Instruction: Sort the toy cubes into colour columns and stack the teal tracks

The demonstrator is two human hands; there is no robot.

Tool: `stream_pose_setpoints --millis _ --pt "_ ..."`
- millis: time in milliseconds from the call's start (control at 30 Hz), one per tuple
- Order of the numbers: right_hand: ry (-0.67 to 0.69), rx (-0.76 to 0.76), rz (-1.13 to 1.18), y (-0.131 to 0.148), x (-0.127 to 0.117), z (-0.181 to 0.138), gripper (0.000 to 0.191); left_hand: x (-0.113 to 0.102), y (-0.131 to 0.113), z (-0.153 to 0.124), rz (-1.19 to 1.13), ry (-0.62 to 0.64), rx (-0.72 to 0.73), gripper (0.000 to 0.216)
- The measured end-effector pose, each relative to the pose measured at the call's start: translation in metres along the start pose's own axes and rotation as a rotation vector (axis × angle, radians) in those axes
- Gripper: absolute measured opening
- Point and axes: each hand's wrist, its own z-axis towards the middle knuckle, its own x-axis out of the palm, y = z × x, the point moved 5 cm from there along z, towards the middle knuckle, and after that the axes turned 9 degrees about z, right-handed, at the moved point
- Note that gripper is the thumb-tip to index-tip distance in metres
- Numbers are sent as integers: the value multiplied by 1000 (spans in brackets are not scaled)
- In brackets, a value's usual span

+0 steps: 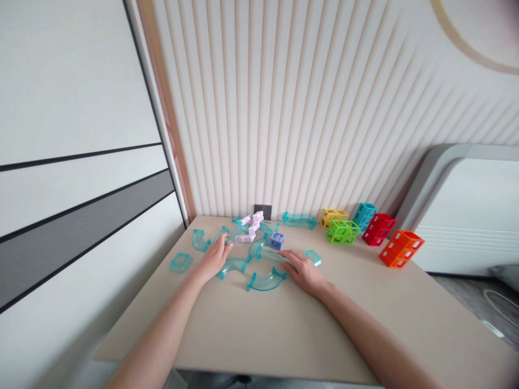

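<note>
My left hand (215,255) is at the left of a group of translucent teal track pieces. Its thumb and fingers close on the near end of a sloping track piece (235,234). Lying low on the table, my right hand (305,272) has its fingers stretched over the right end of a straight track piece (271,256). Between the hands are a curved track piece (234,266) and, closer to me, another curved track piece (265,281). A small blue-purple cube (277,241) and white-lilac zigzag pieces (253,228) stand just beyond.
Square teal plates lie at left (180,262) and right (313,257). A long track piece (299,220) runs along the wall. Yellow (333,218), green (343,232), blue (365,216), red (378,229) and orange (401,248) frame blocks stand right on the table (243,335).
</note>
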Motion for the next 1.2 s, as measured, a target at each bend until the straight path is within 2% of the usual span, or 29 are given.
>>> stream_pose_setpoints --millis 300,533,633,800,900,1000,1100,1200 --pt "-8 -5 0 0 0 0 35 -5 -4 0 13 -137 -3 36" --pt "-42 -27 -25 2 -2 0 35 -23 -17 -1 4 -258 14 36" --pt "-129 -36 -59 3 -6 0 34 -29 -30 -4 21 -247 103 36" --pt "-378 29 -94 -5 -19 -4 34 -28 -53 -9 69 -167 295 35" --pt "-442 6 -99 -5 -24 -6 33 -23 -62 -11 81 -127 342 33" --pt "-405 -93 -107 6 -25 -6 34 -18 -69 -12 44 -104 341 42" --pt "-281 -201 -112 21 -20 -3 35 -13 -75 -13 -28 -88 305 68" --pt "-163 -268 -111 32 -15 -1 36 -8 -83 -15 -52 -34 323 81"
